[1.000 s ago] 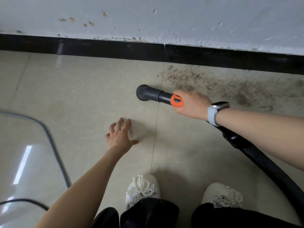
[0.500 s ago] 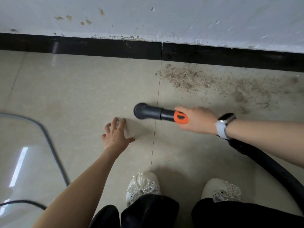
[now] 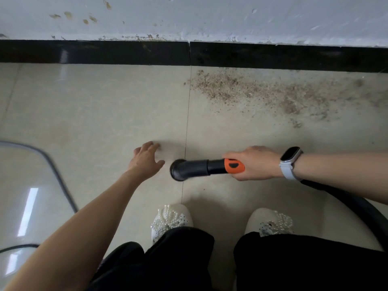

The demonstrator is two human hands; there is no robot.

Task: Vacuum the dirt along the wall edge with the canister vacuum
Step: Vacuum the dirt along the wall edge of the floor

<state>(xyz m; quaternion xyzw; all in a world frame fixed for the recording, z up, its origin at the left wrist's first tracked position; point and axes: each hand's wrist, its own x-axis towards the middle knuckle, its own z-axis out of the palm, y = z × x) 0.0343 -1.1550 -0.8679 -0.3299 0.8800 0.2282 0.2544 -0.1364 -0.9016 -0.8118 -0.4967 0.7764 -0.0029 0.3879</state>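
My right hand [image 3: 255, 163] grips the orange handle collar of the vacuum's black nozzle [image 3: 190, 169], whose round mouth points left just above the beige floor tiles. A black hose [image 3: 357, 204] runs back from the handle to the lower right. My left hand [image 3: 146, 159] hovers flat over the floor with its fingers spread, just left of the nozzle mouth. Brown gritty dirt [image 3: 247, 91] lies scattered along the black skirting [image 3: 273, 56] at the upper right, well beyond the nozzle.
A white, chipped wall [image 3: 189, 15] rises above the skirting. A grey cable [image 3: 56, 171] curves across the floor at the left beside a shiny pale surface [image 3: 23, 196]. My two white beaded shoes [image 3: 170, 219] stand on the tiles below the nozzle.
My right hand has drawn the nozzle back from the dirt towards my feet. My left hand has stayed in much the same spot, and the nozzle mouth now lies close beside it.
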